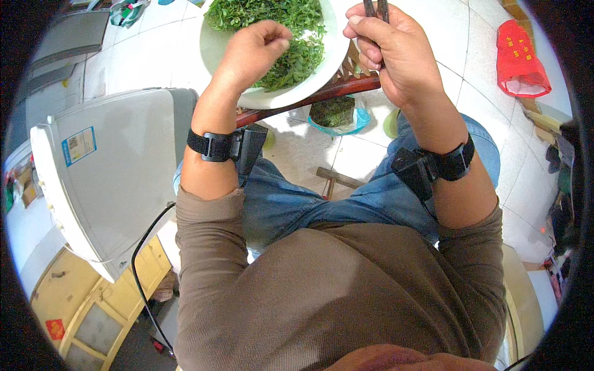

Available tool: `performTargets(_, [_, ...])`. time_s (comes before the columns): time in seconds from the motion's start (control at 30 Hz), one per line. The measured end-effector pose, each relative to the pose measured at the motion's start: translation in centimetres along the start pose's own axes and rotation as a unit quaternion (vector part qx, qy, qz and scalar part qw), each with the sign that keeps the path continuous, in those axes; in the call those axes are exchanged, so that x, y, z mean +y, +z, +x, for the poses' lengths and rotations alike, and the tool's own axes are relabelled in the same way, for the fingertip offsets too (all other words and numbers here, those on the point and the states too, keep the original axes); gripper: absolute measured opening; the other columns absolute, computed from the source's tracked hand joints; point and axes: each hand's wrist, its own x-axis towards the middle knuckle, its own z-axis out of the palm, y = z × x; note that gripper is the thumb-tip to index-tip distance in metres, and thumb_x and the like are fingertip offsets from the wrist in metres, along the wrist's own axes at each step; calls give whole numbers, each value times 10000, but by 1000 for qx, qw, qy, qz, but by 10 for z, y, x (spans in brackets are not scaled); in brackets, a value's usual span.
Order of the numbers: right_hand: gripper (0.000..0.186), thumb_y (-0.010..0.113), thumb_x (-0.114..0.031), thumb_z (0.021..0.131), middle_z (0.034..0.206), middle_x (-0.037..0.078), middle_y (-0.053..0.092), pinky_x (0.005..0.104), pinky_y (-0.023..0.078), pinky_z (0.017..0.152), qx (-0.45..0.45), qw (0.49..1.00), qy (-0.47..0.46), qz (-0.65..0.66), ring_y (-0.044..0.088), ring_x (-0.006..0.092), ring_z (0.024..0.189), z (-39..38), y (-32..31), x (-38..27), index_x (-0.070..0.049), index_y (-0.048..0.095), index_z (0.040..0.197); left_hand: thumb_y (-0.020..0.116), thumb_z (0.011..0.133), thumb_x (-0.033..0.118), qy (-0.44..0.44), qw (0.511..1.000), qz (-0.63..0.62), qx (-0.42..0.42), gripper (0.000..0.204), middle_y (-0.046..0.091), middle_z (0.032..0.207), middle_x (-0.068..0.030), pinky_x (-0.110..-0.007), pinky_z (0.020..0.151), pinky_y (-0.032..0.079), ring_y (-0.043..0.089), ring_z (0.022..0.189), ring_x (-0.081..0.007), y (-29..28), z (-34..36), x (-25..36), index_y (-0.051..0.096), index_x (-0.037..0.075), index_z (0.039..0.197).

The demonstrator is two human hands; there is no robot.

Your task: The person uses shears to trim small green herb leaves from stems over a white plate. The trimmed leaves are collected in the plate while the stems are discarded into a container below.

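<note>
A white basin (213, 48) full of small green leaves (298, 60) sits at the top of the view on a reddish wooden rack (309, 93). My left hand (252, 52) is over the leaves at the basin's left, fingers curled into a pinch; what is between them, if anything, is hidden. At the basin's right, my right hand (393, 52) grips a dark two-pronged tool (375, 8), whose far end is cut off by the frame's edge. Below the rack, a blue plastic bag (352, 122) holds darker greenery (328, 112).
A white appliance (111, 179) stands close at my left, with a black cable (145, 241) beside it. A red bag (520, 59) lies on the tiled floor (467, 43) at right. Yellow cabinet doors (124, 297) show lower left. My legs flank a small wooden piece (340, 179).
</note>
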Motion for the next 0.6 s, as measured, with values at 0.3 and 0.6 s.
performTargets(0.3, [149, 547, -47, 866, 838, 109, 593, 176, 316, 452, -64, 995, -66, -47, 387, 29, 503, 1, -8, 9, 14, 536, 1002, 626, 757, 169, 89, 951, 264, -135, 155, 639, 794, -121, -373, 674, 489, 615, 725, -299, 29, -8, -3, 679, 119, 894])
performTargets(0.6, [156, 557, -49, 861, 834, 109, 593, 171, 304, 447, -74, 994, -66, -43, 384, 25, 503, 3, -10, 12, 15, 542, 1002, 631, 765, 119, 51, 969, 188, -151, 125, 628, 800, -116, -333, 695, 480, 609, 760, -247, -14, -22, 3, 664, 41, 856])
